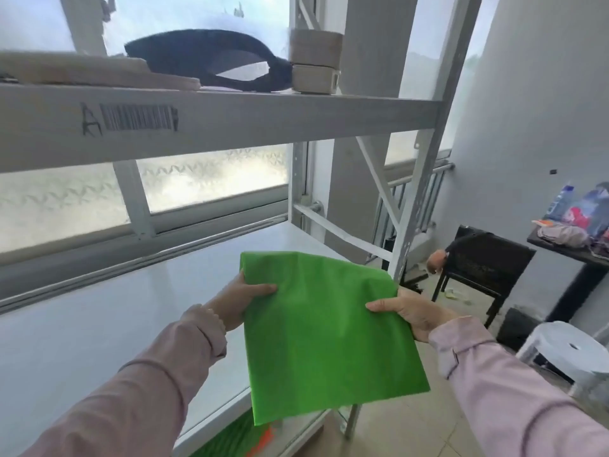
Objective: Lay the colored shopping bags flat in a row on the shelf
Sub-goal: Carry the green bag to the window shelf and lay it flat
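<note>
A flat green shopping bag is held in the air over the right end of the white shelf. My left hand grips its left edge, thumb on top. My right hand grips its right edge, thumb on top too. The bag's near half hangs out past the shelf's front edge. More green and orange material shows on the level below, mostly hidden by the shelf and the bag.
The upper shelf holds a black strap, flat boards and tape rolls. The rack's white upright post stands right of the bag. A black chair, a white stool and a cluttered table stand at right.
</note>
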